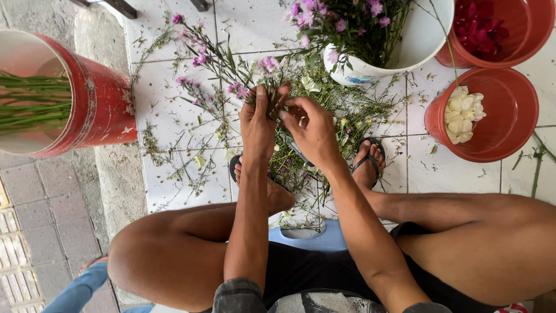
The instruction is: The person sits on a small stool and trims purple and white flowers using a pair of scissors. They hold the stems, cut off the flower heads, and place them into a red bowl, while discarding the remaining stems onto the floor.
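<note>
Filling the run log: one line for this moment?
left hand: grips purple-flowered green stem bunch | right hand: pinching same stems | red plastic bucket: white petals

My forearms reach forward between my bent knees, converging ahead of the blue stool (313, 239). My left hand (259, 123) points fingers away from the stool, pinched together. My right hand (311, 130) sits just beside it, fingers curled toward the left fingertips

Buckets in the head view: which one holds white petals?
The lower red bucket at the right edge. The red bucket above it holds dark red petals, the white bucket purple flowers, the left red one green stems.
</note>
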